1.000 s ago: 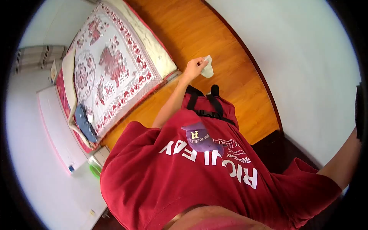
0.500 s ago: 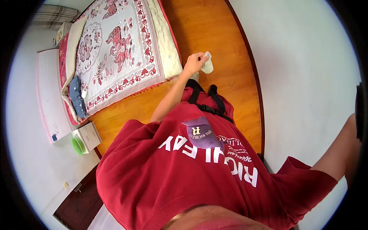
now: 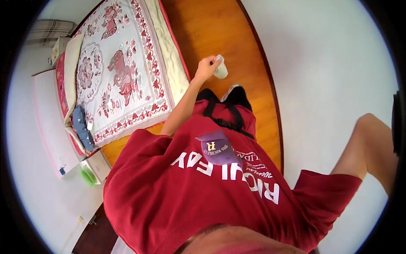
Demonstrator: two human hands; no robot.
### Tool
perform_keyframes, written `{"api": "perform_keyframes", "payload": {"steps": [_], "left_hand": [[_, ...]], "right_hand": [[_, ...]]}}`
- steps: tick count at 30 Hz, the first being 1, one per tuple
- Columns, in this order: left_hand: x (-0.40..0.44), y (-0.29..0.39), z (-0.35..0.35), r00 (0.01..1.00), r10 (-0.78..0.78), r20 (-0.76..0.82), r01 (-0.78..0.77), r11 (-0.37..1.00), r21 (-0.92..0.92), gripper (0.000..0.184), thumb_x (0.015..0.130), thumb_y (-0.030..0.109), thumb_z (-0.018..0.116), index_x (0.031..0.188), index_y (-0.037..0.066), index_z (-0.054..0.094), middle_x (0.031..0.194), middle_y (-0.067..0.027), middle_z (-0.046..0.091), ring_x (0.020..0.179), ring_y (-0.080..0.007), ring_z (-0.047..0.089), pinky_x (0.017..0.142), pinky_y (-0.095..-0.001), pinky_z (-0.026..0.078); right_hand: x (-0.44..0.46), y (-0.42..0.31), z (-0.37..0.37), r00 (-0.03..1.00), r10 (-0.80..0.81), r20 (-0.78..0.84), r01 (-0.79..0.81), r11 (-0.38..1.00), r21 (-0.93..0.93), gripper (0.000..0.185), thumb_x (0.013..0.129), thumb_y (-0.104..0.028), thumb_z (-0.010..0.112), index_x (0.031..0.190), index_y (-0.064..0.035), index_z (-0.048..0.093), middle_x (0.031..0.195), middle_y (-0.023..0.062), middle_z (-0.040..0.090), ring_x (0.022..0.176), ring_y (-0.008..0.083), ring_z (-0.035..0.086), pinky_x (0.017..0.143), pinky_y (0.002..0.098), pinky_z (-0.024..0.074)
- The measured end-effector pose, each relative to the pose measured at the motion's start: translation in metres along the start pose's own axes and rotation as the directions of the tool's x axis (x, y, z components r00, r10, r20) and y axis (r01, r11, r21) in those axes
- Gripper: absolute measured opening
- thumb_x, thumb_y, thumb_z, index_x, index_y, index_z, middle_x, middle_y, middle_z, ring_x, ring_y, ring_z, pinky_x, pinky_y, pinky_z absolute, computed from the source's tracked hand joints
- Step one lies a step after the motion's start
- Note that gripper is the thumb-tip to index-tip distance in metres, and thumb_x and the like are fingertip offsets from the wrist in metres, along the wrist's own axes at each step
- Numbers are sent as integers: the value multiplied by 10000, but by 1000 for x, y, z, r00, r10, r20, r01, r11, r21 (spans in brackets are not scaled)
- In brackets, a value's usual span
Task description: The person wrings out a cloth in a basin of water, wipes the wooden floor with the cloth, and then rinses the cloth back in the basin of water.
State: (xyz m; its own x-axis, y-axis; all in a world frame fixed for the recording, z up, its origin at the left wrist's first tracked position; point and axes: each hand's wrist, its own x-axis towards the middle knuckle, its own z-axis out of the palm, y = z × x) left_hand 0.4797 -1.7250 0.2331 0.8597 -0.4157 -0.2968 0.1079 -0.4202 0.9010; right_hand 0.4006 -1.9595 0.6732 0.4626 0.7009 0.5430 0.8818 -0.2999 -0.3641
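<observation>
My left hand (image 3: 207, 67) is stretched forward past the corner of the bed, fingers closed round the upper edge of a small whitish cloth (image 3: 220, 70). The cloth hangs over the wooden floor, and its exact make is hard to tell. My right arm (image 3: 370, 144) is bent and raised beside the pale wall at the right. The right hand itself is outside the picture.
A bed (image 3: 122, 80) with a red-and-white patterned cover stands to the left. A dark blue pillow (image 3: 82, 127) and a small white object (image 3: 90, 124) lie on it. Beyond are a nightstand (image 3: 98, 165) and a green basin (image 3: 88, 176). Wooden floor (image 3: 237, 42) runs between bed and wall (image 3: 321, 84).
The bed and wall have shifted left in the view as I move forward. A light shoe now shows below my leg. My left hand still holds the cloth, at a slightly different angle.
</observation>
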Motion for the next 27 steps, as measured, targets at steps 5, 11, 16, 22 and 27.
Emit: {"api": "perform_keyframes", "payload": {"steps": [5,11,16,22,27], "left_hand": [[61,3,2,995,56,-88,-65,994,-92,365,905,330,618,717,18,602,595,-17,543,566,-89,508,543,-277,413],[131,37,-10,971,3,-240,-17,998,-55,304,901,283,623,756,15,620,622,-3,554,570,-80,508,544,-265,410],[174,61,-24,948,-65,-313,15,987,-161,284,902,253,619,767,3,616,622,2,552,583,-82,502,543,-268,406],[205,46,-48,911,-89,-403,19,985,-174,314,877,279,638,750,-7,606,609,-34,561,586,-103,512,552,-295,423],[246,42,-93,907,-136,-399,37,969,-246,288,910,246,615,740,14,597,637,9,536,588,-74,476,542,-268,392]], "right_hand": [[3,69,-27,996,-84,34,83,996,23,293,964,-230,444,1117,-29,592,1081,99,637,1015,226,583,957,364,425],[19,159,-66,968,-241,65,232,966,114,293,967,-227,433,1116,-27,588,1081,102,635,1016,231,581,962,368,422],[33,223,-80,954,-289,78,273,947,167,293,970,-224,424,1115,-26,585,1081,105,633,1017,235,580,966,371,419],[68,295,-75,938,-343,55,323,918,231,294,973,-221,414,1114,-24,581,1081,108,631,1017,239,578,972,375,415],[115,362,-53,942,-334,31,314,911,267,295,976,-218,405,1113,-22,578,1080,110,629,1018,243,577,976,378,413]]}}
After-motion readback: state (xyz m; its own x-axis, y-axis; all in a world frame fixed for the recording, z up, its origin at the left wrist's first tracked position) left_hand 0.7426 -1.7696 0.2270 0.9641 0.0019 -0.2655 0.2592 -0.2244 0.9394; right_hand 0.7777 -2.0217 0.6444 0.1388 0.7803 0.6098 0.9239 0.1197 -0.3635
